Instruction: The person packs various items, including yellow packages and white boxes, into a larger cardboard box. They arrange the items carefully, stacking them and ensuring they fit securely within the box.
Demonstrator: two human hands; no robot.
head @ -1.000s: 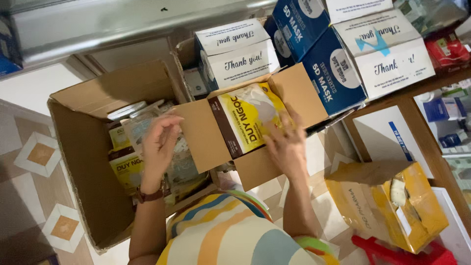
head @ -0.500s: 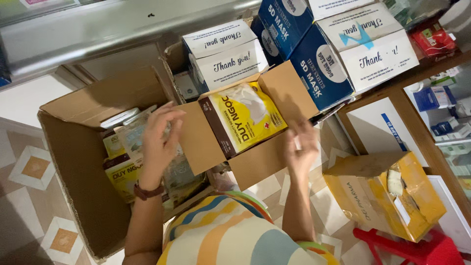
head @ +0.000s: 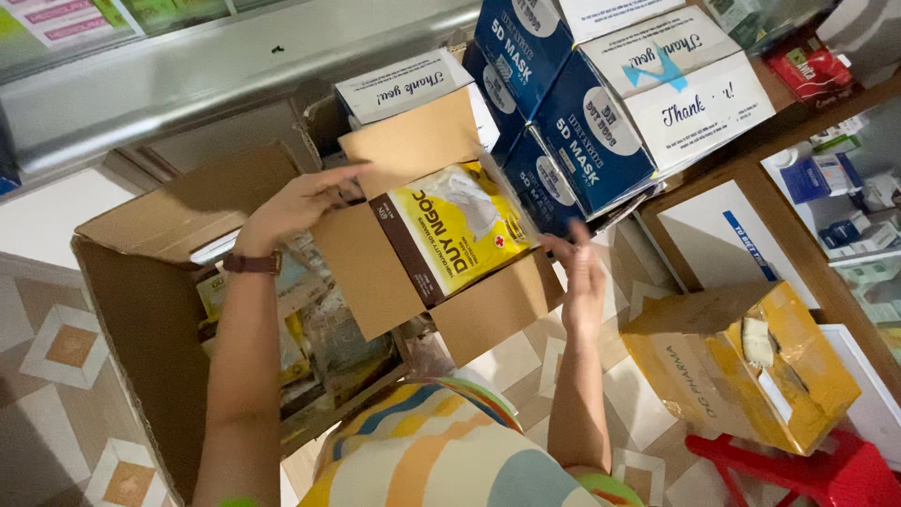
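The yellow packet (head: 460, 225) lies in the small open carton (head: 375, 282) above the big cardboard box (head: 141, 310), my left hand (head: 300, 202) touching a flap, my right hand (head: 582, 272) just beside, fingers apart, holding nothing.

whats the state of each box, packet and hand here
small cardboard box: open, flaps spread
yellow packet: lying flat in the small box, sealed
large cardboard box: open, packets inside
yellow carton: shut, taped
left hand: on the small box's flap
right hand: open, holding nothing
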